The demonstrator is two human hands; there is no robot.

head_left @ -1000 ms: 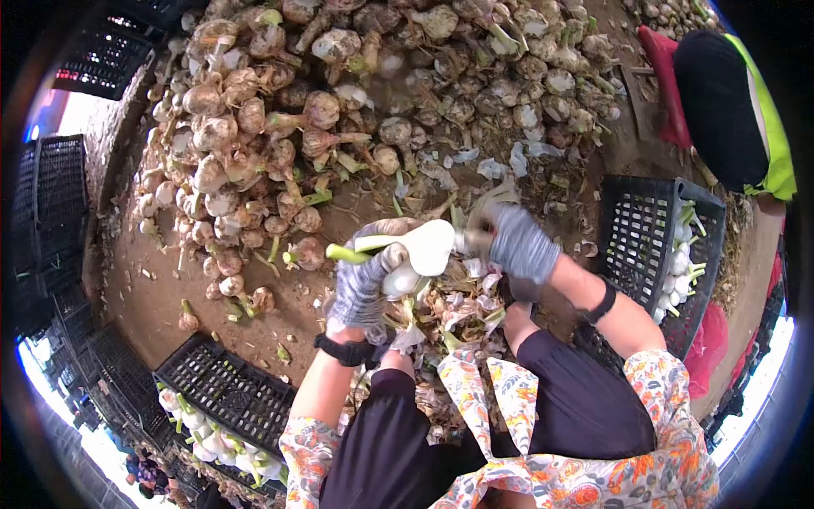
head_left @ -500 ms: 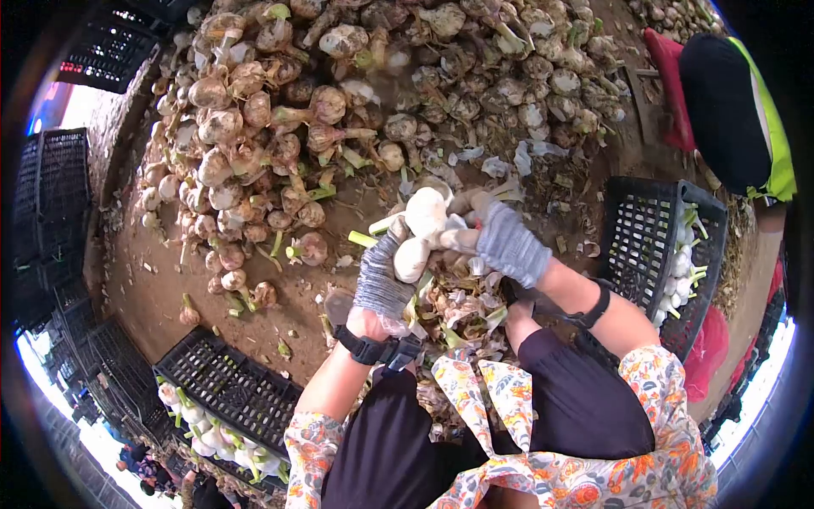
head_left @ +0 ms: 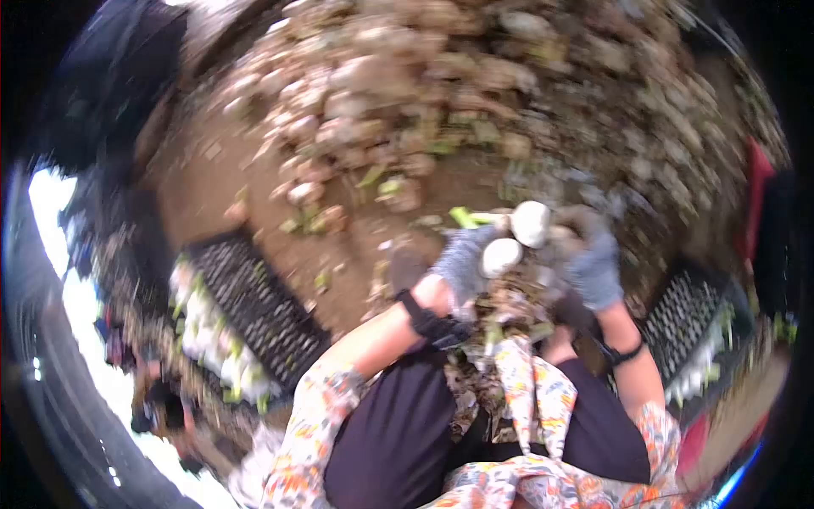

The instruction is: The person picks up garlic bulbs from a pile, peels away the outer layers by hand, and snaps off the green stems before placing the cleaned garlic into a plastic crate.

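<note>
My left hand, in a grey knit glove, is closed on peeled garlic bulbs. Of these, one white bulb sits higher and another white bulb lower, with a pale green-tipped stem sticking out to the left. Just right of the upper bulb is my gloved right hand, its fingers curled in; motion blur hides what they pinch. Below both hands, loose papery skins lie heaped between my legs.
A large heap of unpeeled garlic covers the ground ahead. At my left stands a black crate with white bulbs along its open side. Another black crate with white bulbs stands at my right. Red cloth shows at the far right.
The view has swung left and blurred, so hands and crates appear shifted right. My left hand still holds the bulbs; the right hand's fingers have drawn slightly away from the upper bulb.
</note>
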